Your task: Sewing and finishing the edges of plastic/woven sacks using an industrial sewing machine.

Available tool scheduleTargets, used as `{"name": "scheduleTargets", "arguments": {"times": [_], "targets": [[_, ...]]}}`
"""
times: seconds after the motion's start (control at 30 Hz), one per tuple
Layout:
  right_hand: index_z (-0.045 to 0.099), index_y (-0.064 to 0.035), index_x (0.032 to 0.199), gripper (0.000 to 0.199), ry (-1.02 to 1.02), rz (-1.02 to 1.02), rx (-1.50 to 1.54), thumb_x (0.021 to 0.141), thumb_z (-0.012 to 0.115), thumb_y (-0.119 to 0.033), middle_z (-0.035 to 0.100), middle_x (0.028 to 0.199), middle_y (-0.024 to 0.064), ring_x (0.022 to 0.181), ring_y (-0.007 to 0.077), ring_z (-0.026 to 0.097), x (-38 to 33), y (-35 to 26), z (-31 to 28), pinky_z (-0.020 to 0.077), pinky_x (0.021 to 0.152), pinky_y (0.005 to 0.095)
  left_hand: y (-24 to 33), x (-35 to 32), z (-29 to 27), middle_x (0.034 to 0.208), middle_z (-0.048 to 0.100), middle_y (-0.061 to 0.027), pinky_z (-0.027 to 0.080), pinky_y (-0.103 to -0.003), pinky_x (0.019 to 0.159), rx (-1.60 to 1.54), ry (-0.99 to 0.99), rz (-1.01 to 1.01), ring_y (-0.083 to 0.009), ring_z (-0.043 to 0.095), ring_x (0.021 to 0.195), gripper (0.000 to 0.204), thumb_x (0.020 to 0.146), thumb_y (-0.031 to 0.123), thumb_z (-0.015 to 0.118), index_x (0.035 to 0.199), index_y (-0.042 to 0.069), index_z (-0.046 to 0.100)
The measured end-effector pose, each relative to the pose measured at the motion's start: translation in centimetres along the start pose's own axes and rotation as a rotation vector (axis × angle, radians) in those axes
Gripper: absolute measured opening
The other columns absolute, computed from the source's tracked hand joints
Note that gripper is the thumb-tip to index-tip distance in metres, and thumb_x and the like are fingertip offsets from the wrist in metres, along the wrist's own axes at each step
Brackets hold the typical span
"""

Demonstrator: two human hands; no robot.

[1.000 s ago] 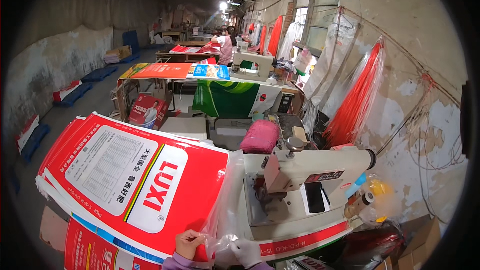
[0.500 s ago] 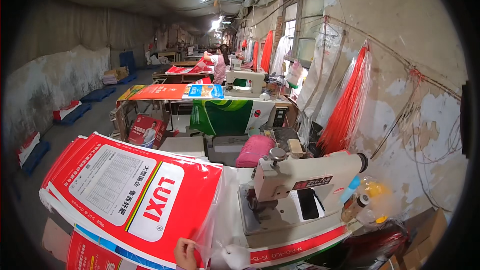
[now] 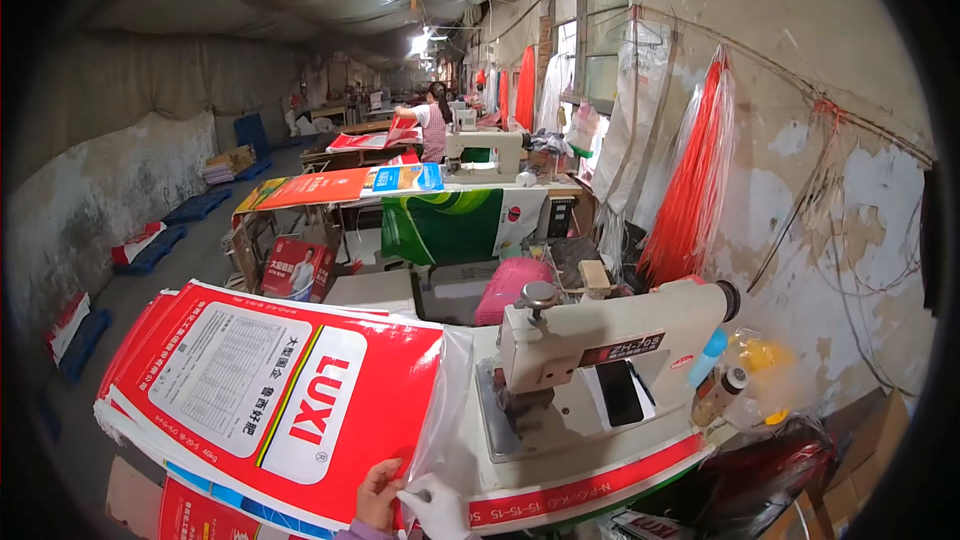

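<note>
Workshop table is carrying a cream sewing machine (image 3: 610, 360); left of it, both hands (image 3: 378, 495) (image 3: 437, 506) are pinching the red-and-white woven sack's (image 3: 270, 405) clear liner edge (image 3: 440, 410).

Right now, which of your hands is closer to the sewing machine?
Right. The right hand pinches the clear liner just below-left of the sewing machine; the left hand grips the red sack further left.

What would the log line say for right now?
left hand: pinching red woven sack corner | right hand: gripping clear liner edge | sack stack: left of sewing machine
</note>
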State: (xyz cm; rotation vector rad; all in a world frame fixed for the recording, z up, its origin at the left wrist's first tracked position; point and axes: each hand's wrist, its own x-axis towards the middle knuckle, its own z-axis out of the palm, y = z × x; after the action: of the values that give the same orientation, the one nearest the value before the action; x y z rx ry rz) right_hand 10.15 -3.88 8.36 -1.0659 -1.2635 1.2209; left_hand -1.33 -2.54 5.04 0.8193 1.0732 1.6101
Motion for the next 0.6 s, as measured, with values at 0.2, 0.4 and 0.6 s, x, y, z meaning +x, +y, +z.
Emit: {"name": "scheduleTargets", "arguments": {"times": [0.2,0.4,0.6], "targets": [[0.064,-0.0058,0.092,0.014,-0.315,-0.057,-0.022,0.086,0.064,-0.018,0.066,0.093,0.006,0.08,0.0219,0.065,1.9,2.8,0.3,0.0504,0.073,0.0304,0.2,0.7,-5.1,0.104,0.064,-0.0183,0.049,-0.036,0.087,1.028,-0.296,0.348,-0.0288,0.063,0.098,0.043,0.075,0.009,0.069,0.116,0.001,0.058],[0.064,-0.0056,0.086,0.011,-0.51,-0.247,-0.162,0.086,0.058,-0.014,0.061,0.08,0.0077,0.078,0.0222,0.06,-0.6,1.6,-0.3,0.049,0.072,0.034,4.5,-1.3,-5.1,0.065,0.065,-0.0164,0.049,-0.035,0.056,0.877,-0.136,-0.194,-0.0258,0.063,0.056,0.034,0.079,0.035,0.068,0.083,0.001,0.069],[0.068,-0.0122,0.096,0.02,-0.671,-0.713,-0.407,0.087,0.053,-0.021,0.063,0.086,0.0068,0.087,0.026,0.059,-2.0,-0.4,-1.7,0.0458,0.078,0.0344,8.0,-2.5,-2.0,0.062,0.063,-0.0147,0.049,-0.041,0.056,1.277,-0.324,-0.094,-0.0308,0.063,0.058,0.034,0.078,0.039,0.068,0.081,0.006,0.069]]}}
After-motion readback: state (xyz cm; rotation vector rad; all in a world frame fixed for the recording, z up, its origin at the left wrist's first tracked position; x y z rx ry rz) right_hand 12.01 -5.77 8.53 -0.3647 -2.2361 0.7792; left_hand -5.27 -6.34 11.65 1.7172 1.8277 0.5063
